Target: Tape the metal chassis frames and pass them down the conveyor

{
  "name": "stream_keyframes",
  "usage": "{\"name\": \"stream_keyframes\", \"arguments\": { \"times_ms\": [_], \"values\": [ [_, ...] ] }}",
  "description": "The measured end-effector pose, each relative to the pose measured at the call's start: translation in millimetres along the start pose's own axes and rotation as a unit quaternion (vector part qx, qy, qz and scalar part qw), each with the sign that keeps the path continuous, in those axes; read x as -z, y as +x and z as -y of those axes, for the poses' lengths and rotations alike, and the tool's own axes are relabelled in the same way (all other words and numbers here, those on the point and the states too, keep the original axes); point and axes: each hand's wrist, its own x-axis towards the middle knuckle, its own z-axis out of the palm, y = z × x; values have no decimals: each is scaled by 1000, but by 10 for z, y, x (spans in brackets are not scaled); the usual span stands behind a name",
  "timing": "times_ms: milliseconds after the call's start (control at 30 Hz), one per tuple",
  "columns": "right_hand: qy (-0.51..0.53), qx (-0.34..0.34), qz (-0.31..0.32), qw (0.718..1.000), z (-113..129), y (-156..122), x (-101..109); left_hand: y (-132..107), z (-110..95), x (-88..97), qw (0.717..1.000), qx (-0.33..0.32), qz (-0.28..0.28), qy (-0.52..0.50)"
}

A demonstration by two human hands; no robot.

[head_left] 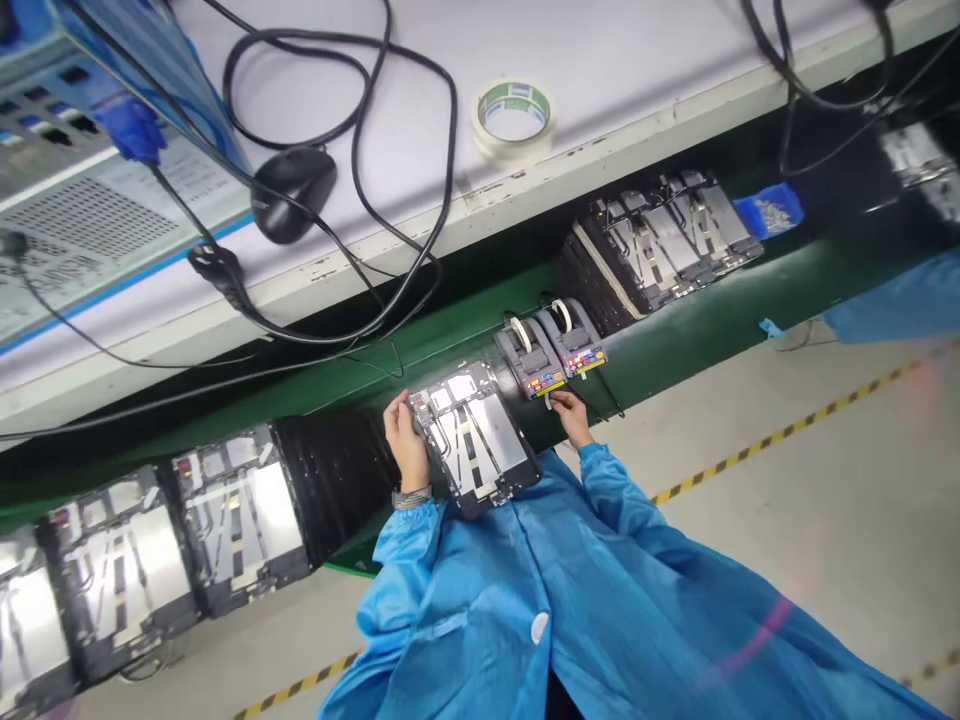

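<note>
Left hand point(406, 440) closed around the near long edge of a flat black rectangular device with its back open point(475, 440), silver plates and thin ribbon strips showing. Thumb lies on top, fingers curl under, and the device is held tilted just above the dark green conveyor belt point(675, 345). A grey band sits at that wrist, above a blue coat sleeve. Right hand point(573, 414) is out past the far edge of the held device, fingertips drawn together on a small pale strip of tape point(550, 401) at the mouth of the grey twin tape dispensers with coloured buttons point(551, 350). The strip is tiny, so how firm the pinch is cannot be read. Beyond the dispensers, further from the right hand, stands a stack of the same open-backed devices point(660, 245), with a small blue tray of parts point(769, 210) just beside it. Outward from the left hand, more such devices lie in a row on the belt point(240, 515). On the white shelf above the belt: a roll of cream masking tape point(514, 116), a black computer mouse point(292, 190), and looping black cables point(375, 150).
</note>
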Motion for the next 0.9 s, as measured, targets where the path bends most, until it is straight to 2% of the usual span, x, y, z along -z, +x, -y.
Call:
{"name": "stream_keyframes", "arguments": {
  "times_ms": [133, 333, 467, 600, 700, 767, 833, 900],
  "values": [
    [8, -34, 56, 998, -94, 48, 18, -99, 159, 65, 998, 27, -31, -49],
    [40, -37, 79, 995, -237, 38, 104, -348, 221, 63, 997, 38, -36, -51],
    [44, -28, 32, 998, -294, 33, 84, -415, 193, 72, 997, 44, -39, -55],
    [28, -13, -25, 999, -269, -61, 119, -380, 145, 121, 997, 26, -48, -60],
    [30, -9, -12, 999, -47, -232, 252, -342, 114, 146, 996, 22, -51, -69],
    [39, 1, 40, 998, 253, -373, 349, -329, 105, 145, 996, 28, -55, -65],
    [39, 19, 135, 990, 657, -504, 367, -331, 106, 130, 996, 37, -51, -61],
    [10, 44, 259, 965, 1092, -607, 224, -345, 115, 106, 996, 47, -40, -64]
  ]
}}
